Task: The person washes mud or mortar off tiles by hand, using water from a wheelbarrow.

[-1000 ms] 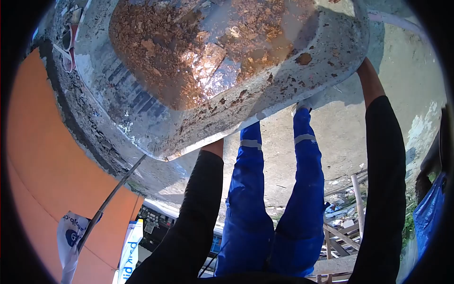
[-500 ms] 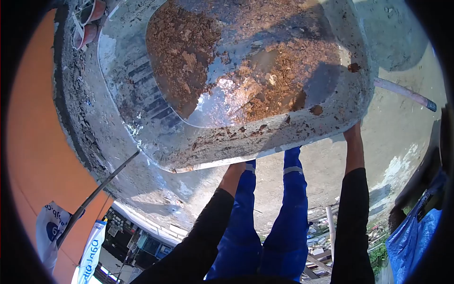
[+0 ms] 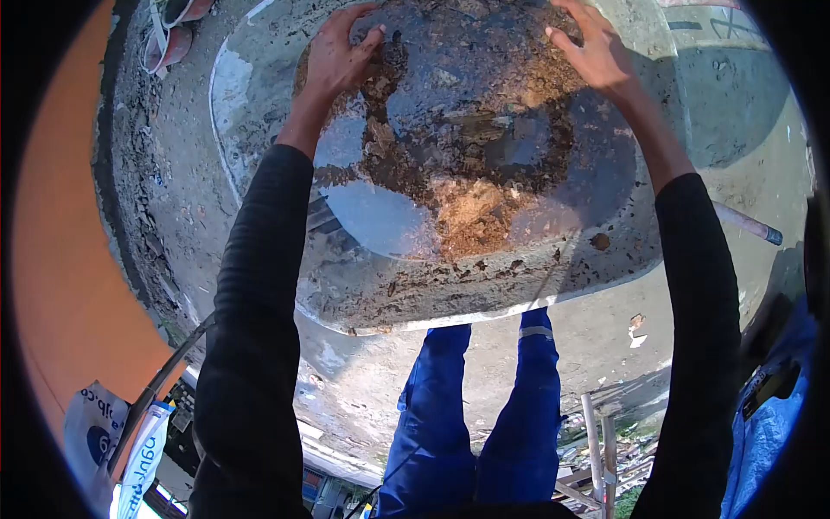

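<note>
A large grey tub point(image 3: 450, 298) stands before me, its sloping inner walls spotted with dirt. Murky water point(image 3: 363, 212) lies inside, with reddish-brown crumbly debris point(image 3: 484, 208) in clumps. Over the far left part of the tub is my left hand point(image 3: 341, 56), fingers spread and thumb apart, holding nothing that I can see. My right hand point(image 3: 596, 52) is over the far right part, likewise open with its thumb out. Whether either hand touches the debris or water cannot be made out. Some fingertips are near the top edge of the view.
Reddish buckets point(image 3: 169, 48) sit at the upper left, near an orange wall point(image 3: 52, 259). A pole point(image 3: 748, 225) sticks out beyond the tub's right side. Banners point(image 3: 143, 458), wooden posts point(image 3: 595, 450) and a blue tarp point(image 3: 769, 441) are low in view.
Both hands have left the tub's near rim and moved forward over its far part, fingers now spread. The debris is distributed differently, with more open water at the near left.
</note>
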The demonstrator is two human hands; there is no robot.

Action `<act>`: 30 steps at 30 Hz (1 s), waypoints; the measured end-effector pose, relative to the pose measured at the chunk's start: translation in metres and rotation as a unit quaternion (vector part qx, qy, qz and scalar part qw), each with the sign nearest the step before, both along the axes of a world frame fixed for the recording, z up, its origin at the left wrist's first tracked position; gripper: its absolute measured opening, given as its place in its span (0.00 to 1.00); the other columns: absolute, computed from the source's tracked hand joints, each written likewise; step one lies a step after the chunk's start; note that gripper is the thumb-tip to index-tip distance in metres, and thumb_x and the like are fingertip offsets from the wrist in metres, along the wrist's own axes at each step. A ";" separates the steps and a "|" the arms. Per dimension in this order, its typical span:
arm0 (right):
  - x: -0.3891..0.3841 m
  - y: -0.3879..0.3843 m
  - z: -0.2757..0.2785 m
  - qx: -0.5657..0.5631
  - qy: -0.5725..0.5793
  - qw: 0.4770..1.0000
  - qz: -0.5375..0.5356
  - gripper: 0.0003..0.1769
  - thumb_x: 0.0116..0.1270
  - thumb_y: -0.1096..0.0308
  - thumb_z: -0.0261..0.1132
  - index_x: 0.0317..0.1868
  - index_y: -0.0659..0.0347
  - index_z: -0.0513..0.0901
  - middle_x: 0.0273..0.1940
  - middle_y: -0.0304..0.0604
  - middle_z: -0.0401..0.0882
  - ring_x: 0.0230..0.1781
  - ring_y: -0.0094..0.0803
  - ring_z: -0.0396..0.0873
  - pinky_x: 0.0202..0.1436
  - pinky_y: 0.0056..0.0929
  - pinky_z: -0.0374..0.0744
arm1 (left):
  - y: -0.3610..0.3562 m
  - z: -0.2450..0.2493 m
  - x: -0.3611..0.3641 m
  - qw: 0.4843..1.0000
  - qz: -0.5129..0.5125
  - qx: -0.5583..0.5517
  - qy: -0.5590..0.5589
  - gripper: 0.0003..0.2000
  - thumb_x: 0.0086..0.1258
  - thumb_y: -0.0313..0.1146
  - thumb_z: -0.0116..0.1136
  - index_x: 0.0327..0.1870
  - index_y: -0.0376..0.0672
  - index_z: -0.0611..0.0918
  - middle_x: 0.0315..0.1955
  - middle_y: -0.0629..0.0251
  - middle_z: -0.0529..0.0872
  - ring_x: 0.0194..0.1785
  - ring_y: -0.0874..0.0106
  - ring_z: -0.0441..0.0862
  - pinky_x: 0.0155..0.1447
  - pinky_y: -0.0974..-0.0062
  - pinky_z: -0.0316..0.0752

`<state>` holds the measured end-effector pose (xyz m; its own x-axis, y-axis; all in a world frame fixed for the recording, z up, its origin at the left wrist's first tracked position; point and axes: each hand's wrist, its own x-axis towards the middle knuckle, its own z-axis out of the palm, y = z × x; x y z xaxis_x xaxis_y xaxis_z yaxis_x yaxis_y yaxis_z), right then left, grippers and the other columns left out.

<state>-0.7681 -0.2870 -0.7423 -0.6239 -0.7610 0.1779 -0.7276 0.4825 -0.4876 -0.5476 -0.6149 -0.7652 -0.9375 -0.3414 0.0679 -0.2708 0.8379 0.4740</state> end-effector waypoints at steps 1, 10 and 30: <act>-0.009 -0.030 0.000 0.021 0.017 1.000 0.004 0.32 0.72 0.42 0.60 0.64 0.60 0.80 0.57 0.56 0.85 0.58 0.53 0.82 0.61 0.49 0.78 | -0.004 -0.006 -0.011 1.000 0.000 0.005 -0.001 0.29 0.74 0.57 0.57 0.69 0.48 0.77 0.67 0.55 0.78 0.71 0.52 0.75 0.75 0.54 0.68; 0.035 -0.101 -0.052 0.186 -0.194 0.963 0.012 0.25 0.78 0.51 0.54 0.63 0.61 0.80 0.59 0.57 0.83 0.59 0.55 0.81 0.64 0.50 0.77 | 0.056 -0.124 -0.030 0.990 -0.031 0.123 -0.061 0.35 0.74 0.64 0.53 0.76 0.52 0.71 0.76 0.50 0.67 0.77 0.51 0.65 0.79 0.54 0.63; 0.212 0.001 -0.068 0.213 -0.498 0.840 -0.023 0.40 0.72 0.44 0.64 0.71 0.70 0.73 0.70 0.61 0.73 0.71 0.54 0.72 0.72 0.42 0.71 | 0.164 -0.048 0.126 0.970 0.032 0.142 -0.197 0.30 0.67 0.43 0.67 0.69 0.43 0.75 0.62 0.35 0.77 0.69 0.36 0.71 0.70 0.47 0.70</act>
<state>-0.5557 -0.2864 -0.8100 -0.3314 -0.5947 -0.7324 -0.0367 0.7838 -0.6199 -0.4217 -0.4512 -0.8136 -0.8478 -0.3526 -0.3962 -0.5249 0.6644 0.5320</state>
